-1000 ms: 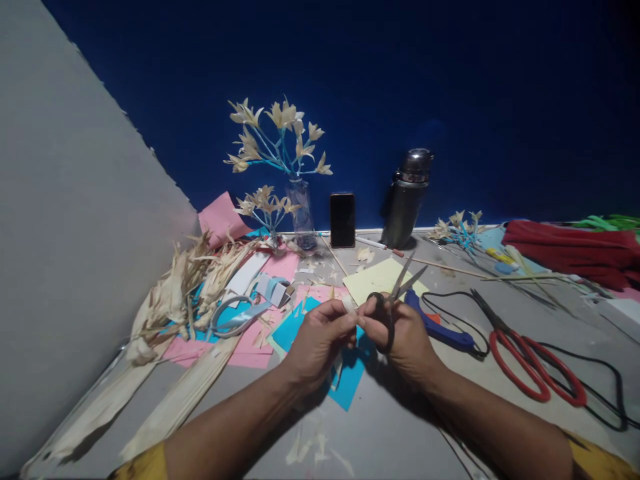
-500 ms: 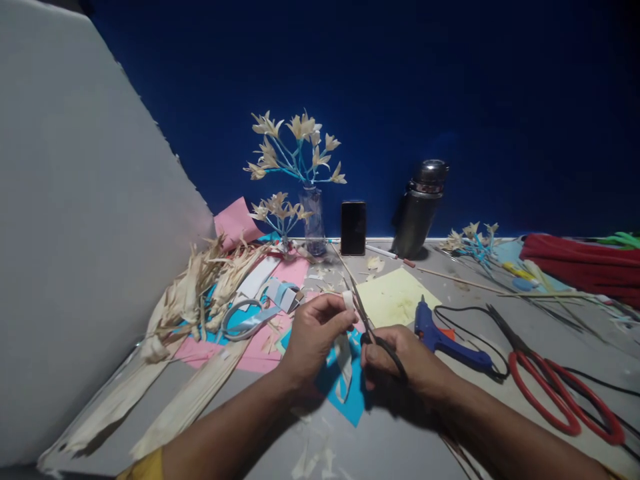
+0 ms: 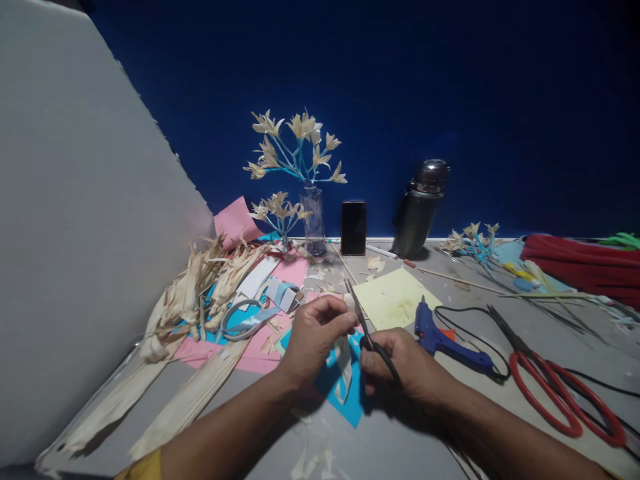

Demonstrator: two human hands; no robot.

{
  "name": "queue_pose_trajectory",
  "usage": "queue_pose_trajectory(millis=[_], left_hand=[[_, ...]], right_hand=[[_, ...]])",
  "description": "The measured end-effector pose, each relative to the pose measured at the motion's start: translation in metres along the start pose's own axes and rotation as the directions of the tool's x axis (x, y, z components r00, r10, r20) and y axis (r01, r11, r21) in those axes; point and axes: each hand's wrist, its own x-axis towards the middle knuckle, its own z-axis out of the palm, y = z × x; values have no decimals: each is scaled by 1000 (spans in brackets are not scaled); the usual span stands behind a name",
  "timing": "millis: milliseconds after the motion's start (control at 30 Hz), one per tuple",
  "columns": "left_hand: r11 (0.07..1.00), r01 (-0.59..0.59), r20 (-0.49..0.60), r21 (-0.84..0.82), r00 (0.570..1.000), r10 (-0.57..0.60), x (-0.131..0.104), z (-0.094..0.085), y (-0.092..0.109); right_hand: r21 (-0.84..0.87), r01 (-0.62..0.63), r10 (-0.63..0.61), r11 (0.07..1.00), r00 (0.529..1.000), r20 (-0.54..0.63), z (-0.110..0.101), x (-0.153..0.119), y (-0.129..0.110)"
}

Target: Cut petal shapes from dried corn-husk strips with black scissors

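Note:
My left hand pinches a pale strip of husk; its short top end shows above the fingertips and the rest hangs below them. Black-handled scissors are in my right hand, their blades pointing up and away beside the strip's top end. Under both hands lies a blue paper sheet. A yellow paper is just beyond the blades.
Husks and a tape roll lie left. Behind stand a glass vase of husk flowers, a phone and a flask. A blue glue gun and red-handled scissors lie right.
The scissors have shifted slightly left and their blades look closer together. My left hand has barely moved and still pinches the strip.

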Motion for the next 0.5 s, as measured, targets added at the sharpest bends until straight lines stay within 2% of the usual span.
queue_pose_trajectory(millis=[300,500], left_hand=[[998,41,0,-38,999,-41,-1,1,5],[998,34,28,-48,999,-33,0,0,6]], right_hand=[[-61,-37,33,997,998,-55,1,0,-3],[-107,-3,-5,994,998,-70,0,0,-3]])
